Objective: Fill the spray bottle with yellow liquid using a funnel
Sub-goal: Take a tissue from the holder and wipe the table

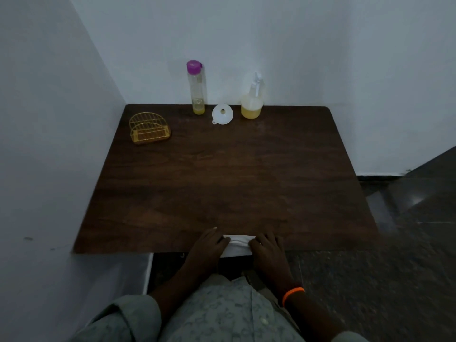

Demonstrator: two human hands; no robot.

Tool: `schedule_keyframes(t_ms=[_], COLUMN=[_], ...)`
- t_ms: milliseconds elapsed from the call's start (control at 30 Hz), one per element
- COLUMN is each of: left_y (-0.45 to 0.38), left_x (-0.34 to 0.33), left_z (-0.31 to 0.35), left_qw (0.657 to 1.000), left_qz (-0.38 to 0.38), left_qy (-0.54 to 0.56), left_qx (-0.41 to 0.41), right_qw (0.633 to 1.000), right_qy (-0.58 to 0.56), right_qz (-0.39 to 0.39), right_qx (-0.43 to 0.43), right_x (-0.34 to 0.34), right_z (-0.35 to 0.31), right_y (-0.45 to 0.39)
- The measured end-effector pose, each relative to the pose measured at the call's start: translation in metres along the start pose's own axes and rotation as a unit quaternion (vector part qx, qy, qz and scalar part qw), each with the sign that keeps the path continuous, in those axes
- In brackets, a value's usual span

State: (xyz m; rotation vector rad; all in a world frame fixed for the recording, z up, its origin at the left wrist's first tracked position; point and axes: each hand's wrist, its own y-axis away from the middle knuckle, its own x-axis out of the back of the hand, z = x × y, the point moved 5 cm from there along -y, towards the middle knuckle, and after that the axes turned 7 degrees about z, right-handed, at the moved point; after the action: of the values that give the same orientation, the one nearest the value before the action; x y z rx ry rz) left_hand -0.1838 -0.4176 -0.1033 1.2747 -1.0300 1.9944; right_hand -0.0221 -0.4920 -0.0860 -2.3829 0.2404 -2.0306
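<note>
A clear spray bottle [252,101] with a white trigger head stands at the table's far edge, holding yellow liquid in its lower part. A white funnel [222,114] lies on its side to its left. Further left stands a tall clear bottle [197,88] with a purple cap and a little yellow liquid at the bottom. At the near edge, my left hand [209,245] and my right hand [267,248] each hold an end of a folded white cloth [238,245]. Both hands are far from the bottles.
A gold wire holder [148,128] sits at the far left of the dark wooden table [222,181]. White walls close in the left and back sides. Dark floor lies to the right. An orange band is on my right wrist.
</note>
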Motion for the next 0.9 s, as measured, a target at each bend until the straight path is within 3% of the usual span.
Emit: schedule_keyframes(t_ms=[133,300,433,533,667,733,800,900], left_y=[0.006,0.021,0.018,-0.001,-0.038,-0.06,-0.084,-0.123], left_x=[0.003,0.008,0.016,0.028,0.036,0.035,0.031,0.026], left_z=[0.006,0.013,0.012,0.0,-0.012,-0.011,-0.01,-0.002], left_qw=[1.0,1.0,0.992,0.939,0.841,0.797,0.776,0.783], left_qz=[0.026,-0.005,-0.055,-0.048,-0.02,-0.033,-0.059,-0.085], left_qy=[0.0,0.019,0.108,0.277,0.389,0.437,0.463,0.472], left_qx=[-0.011,-0.023,0.036,0.199,0.375,0.415,0.425,0.397], right_qw=[0.999,0.98,0.965,0.917,0.849,0.814,0.779,0.734], right_qy=[-0.014,-0.033,-0.197,-0.338,-0.445,-0.481,-0.516,-0.551], right_qz=[-0.034,-0.195,-0.16,-0.145,-0.101,-0.074,-0.04,-0.004], right_qx=[0.001,0.022,-0.061,-0.156,-0.267,-0.316,-0.354,-0.397], right_x=[0.002,-0.01,0.005,0.024,0.061,0.074,0.085,0.1], right_z=[0.0,0.003,0.011,0.025,0.046,0.059,0.073,0.09], right_y=[0.003,0.011,0.014,0.006,-0.015,-0.019,-0.022,-0.025])
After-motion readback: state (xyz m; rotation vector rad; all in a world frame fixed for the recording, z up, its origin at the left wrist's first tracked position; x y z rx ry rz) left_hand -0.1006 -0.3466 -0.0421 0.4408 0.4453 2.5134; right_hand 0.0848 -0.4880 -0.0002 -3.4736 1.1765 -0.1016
